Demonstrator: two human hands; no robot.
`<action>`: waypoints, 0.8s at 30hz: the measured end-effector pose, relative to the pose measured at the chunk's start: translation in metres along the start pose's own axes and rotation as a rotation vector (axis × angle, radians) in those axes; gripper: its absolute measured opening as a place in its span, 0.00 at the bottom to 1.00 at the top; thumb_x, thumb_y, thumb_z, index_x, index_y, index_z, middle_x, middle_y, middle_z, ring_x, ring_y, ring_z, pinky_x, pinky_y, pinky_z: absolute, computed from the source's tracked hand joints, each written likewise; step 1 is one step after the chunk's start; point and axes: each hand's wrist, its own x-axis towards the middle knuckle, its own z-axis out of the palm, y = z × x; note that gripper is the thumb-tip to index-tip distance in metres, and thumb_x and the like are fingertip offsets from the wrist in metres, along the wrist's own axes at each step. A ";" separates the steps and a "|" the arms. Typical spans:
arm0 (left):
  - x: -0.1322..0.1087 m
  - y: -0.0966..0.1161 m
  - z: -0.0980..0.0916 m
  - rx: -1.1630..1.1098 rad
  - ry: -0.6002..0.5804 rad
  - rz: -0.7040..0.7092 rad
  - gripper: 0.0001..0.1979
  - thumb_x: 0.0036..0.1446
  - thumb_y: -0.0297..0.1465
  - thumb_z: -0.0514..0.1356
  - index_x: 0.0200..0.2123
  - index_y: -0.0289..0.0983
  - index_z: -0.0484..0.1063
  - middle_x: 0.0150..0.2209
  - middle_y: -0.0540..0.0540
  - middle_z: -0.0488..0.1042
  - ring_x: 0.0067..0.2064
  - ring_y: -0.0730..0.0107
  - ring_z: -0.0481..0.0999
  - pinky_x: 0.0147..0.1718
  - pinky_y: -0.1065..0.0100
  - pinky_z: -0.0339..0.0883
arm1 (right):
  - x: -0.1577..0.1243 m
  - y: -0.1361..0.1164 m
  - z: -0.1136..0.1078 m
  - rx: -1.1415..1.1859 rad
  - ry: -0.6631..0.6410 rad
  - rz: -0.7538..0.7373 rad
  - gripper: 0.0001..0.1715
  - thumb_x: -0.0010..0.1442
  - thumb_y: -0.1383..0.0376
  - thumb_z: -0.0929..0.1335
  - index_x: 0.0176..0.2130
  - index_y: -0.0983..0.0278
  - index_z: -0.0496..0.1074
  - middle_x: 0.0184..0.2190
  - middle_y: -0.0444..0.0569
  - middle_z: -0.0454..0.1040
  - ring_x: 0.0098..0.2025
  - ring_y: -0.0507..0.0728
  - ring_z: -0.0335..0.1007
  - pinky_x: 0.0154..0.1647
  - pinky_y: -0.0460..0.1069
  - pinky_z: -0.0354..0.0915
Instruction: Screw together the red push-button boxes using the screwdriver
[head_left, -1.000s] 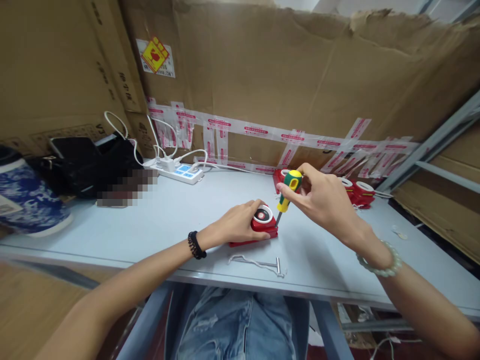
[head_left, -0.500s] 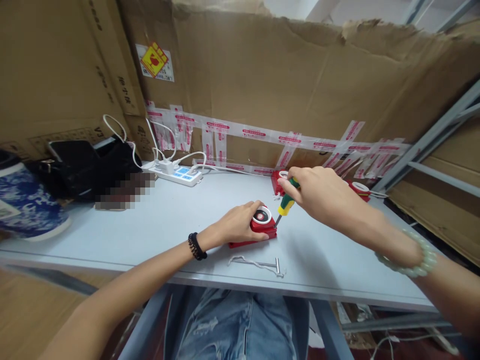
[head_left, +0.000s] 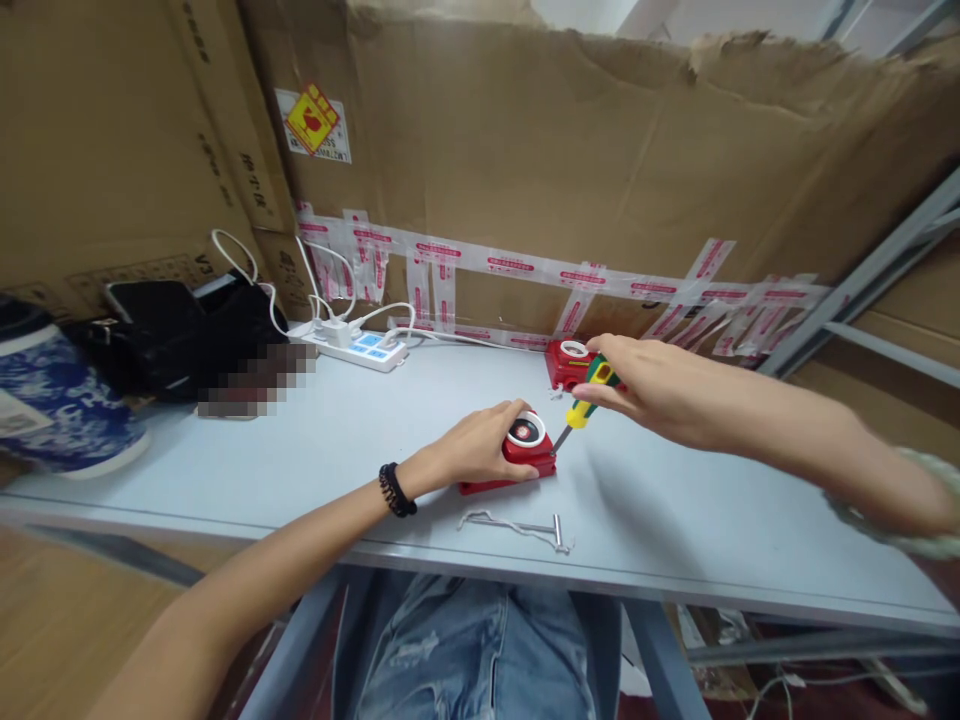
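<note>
A red box with a white ring on top (head_left: 541, 452) lies on the table, and my left hand (head_left: 491, 440) is closed around its left side. My right hand (head_left: 637, 378) grips a green and yellow screwdriver (head_left: 589, 395). The tool leans to the right, its tip at the box's right corner. Nearer the table's front edge lies a metal T-shaped rod (head_left: 556, 528) with a white string along it. Behind the screwdriver stands a second red box with a white ring (head_left: 566, 365), partly covered by my right hand.
A white power strip (head_left: 360, 345) with plugged cables lies at the back left. Left of it are a black bag (head_left: 232, 320), a phone (head_left: 154, 312) and a blue-and-white container (head_left: 67, 400). Tall cardboard (head_left: 510, 150) walls the back; a metal rack (head_left: 877, 270) stands right.
My right hand and forearm have moved right and swung flatter. The screwdriver now tilts further right, its tip still at the box's corner. My left hand and the box stay put.
</note>
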 end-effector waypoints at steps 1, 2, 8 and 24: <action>0.000 0.000 0.000 0.001 0.002 0.000 0.30 0.47 0.48 0.62 0.50 0.40 0.60 0.46 0.43 0.70 0.42 0.57 0.73 0.40 0.61 0.66 | 0.002 -0.004 0.003 -0.067 0.014 0.075 0.31 0.63 0.47 0.53 0.43 0.69 0.67 0.34 0.59 0.74 0.33 0.63 0.71 0.30 0.53 0.62; 0.000 0.000 0.000 0.001 0.004 -0.001 0.30 0.47 0.48 0.62 0.49 0.40 0.60 0.46 0.43 0.70 0.42 0.57 0.73 0.39 0.61 0.66 | 0.004 -0.007 0.005 -0.124 0.030 0.145 0.33 0.63 0.46 0.52 0.41 0.69 0.67 0.31 0.59 0.73 0.31 0.64 0.71 0.27 0.54 0.60; 0.000 0.000 0.000 -0.010 0.005 0.001 0.31 0.46 0.47 0.62 0.51 0.40 0.59 0.46 0.43 0.70 0.42 0.57 0.73 0.40 0.61 0.66 | 0.007 -0.006 0.007 0.014 0.075 0.062 0.17 0.65 0.57 0.55 0.42 0.64 0.64 0.36 0.54 0.74 0.36 0.61 0.71 0.32 0.53 0.62; -0.001 0.000 -0.002 -0.012 -0.005 0.003 0.32 0.47 0.46 0.63 0.52 0.39 0.58 0.47 0.41 0.70 0.43 0.56 0.73 0.41 0.60 0.67 | 0.000 -0.012 0.006 0.197 0.110 -0.004 0.12 0.62 0.61 0.59 0.45 0.62 0.59 0.40 0.52 0.73 0.36 0.57 0.70 0.33 0.50 0.61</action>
